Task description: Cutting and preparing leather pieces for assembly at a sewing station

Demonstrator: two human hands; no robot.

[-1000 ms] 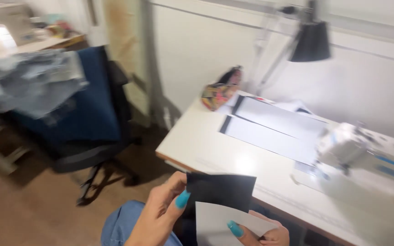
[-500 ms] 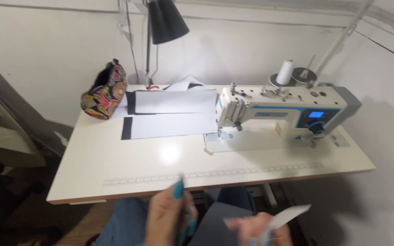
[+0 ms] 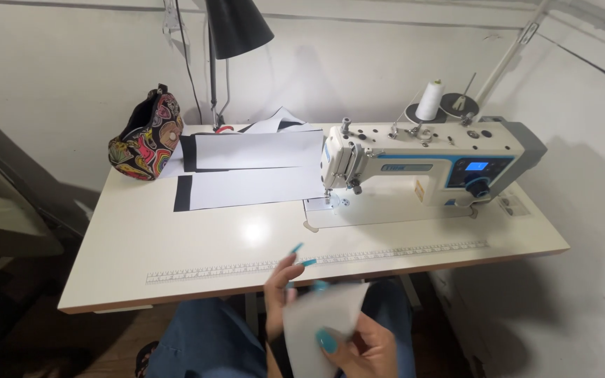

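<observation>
View is now settling squarely on the sewing machine [image 3: 414, 164]; both hands, left hand [image 3: 285, 294] and right hand [image 3: 358, 346], are gripping the white fabric piece [image 3: 320, 322], bringing it toward the table [image 3: 176, 245].

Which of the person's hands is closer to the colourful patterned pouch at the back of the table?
The left hand. It is up by the table's front edge, below and right of the pouch; the right hand sits lower and further right.

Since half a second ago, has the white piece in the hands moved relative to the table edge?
Yes. The white piece now sits left of where it was, centred below the table's front edge, between both hands.
</observation>
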